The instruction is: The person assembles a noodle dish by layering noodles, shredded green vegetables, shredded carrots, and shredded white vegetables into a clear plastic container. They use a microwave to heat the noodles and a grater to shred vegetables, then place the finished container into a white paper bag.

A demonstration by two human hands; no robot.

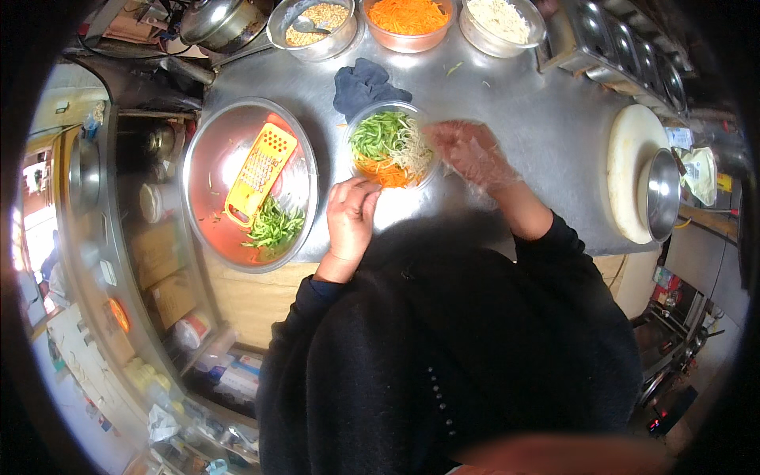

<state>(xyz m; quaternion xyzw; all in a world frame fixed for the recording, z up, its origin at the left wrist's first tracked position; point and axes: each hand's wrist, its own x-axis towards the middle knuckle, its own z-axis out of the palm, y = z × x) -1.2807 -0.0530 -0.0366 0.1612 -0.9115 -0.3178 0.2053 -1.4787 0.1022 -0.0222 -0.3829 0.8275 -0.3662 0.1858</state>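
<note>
View from above: my left hand [351, 215], bare, rests against the near rim of the clear round tub [393, 148], fingers curled together on its wall, apparently to steady it; my right hand [473, 152], in a thin clear glove, lies at the tub's right edge, fingers loosely spread over the shreds, gripping nothing that I can make out; the tub stands upright on the steel counter [507, 95], mouth facing up, round and so without a long axis; green, pale and orange shreds lie in separate heaps inside; the yellow grater [260, 172] leans in the big steel bowl [206, 170] to my left.
</note>
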